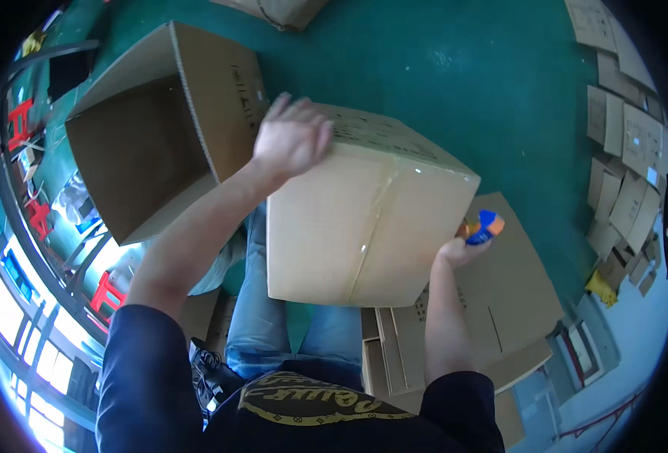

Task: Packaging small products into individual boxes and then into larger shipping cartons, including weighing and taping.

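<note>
In front of me a closed cardboard box (326,219) is tilted, with a strip of clear tape running down its near face. My left hand (292,136) is at its upper left edge; the fingers are blurred by motion, and whether they press on the cardboard is unclear. Against the lower right side of the box is my right hand (461,253), closed round an orange-and-blue hand tool (486,228). Most of that tool is hidden by the box and hand, so its exact kind does not show.
An open, empty-looking carton (141,143) lies on its side at the left. Flattened cardboard (507,279) is stacked low on the right. More folded cartons (636,151) line the far right. Red stools (107,293) stand at the left, on the green floor (440,75).
</note>
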Demonstrator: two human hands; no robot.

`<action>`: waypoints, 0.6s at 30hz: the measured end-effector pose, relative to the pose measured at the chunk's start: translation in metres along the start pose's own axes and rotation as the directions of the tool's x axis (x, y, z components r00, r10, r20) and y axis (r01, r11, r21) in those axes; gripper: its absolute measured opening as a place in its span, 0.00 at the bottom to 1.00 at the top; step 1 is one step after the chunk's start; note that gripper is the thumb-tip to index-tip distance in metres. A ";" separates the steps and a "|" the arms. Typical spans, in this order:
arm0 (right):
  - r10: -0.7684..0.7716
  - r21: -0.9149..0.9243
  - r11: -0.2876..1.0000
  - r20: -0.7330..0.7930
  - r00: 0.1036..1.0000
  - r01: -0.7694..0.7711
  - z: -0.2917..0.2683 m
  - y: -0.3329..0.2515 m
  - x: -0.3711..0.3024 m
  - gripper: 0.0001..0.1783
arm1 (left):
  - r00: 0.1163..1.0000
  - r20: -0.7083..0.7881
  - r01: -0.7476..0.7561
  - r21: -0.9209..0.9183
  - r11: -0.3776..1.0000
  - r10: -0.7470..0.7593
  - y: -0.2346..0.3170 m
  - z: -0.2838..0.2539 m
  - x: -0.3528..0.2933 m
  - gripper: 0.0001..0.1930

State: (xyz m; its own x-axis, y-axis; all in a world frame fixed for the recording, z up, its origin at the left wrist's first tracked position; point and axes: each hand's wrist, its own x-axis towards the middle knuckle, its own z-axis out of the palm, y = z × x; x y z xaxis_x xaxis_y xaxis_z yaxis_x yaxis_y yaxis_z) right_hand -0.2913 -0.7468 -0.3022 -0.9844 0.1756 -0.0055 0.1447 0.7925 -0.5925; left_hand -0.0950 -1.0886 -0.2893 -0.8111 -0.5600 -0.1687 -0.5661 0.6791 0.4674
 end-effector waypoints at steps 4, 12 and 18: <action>-0.058 -0.073 0.996 -0.019 0.998 0.056 -0.002 0.012 0.002 0.33 | 0.861 -0.374 0.297 -0.179 0.938 -0.344 -0.011 0.022 -0.029 0.16; 0.070 0.260 0.960 0.149 0.986 -0.107 -0.005 0.016 0.007 0.32 | 0.728 0.608 0.512 -0.789 -0.340 -0.317 -0.033 0.019 -0.018 0.34; 0.028 0.235 0.969 0.210 0.977 -0.079 0.002 0.016 0.003 0.34 | 0.732 0.425 0.680 -0.491 0.544 -0.532 -0.092 0.017 0.033 0.39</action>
State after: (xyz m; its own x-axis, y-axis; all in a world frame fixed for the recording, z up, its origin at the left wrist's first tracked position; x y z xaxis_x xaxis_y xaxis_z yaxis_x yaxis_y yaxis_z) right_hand -0.2917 -0.7345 -0.3130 -0.9790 0.0717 -0.1910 0.1940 0.6164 -0.7632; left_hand -0.0727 -1.1614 -0.3529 -0.3556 -0.5693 -0.7412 -0.7873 -0.2450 0.5658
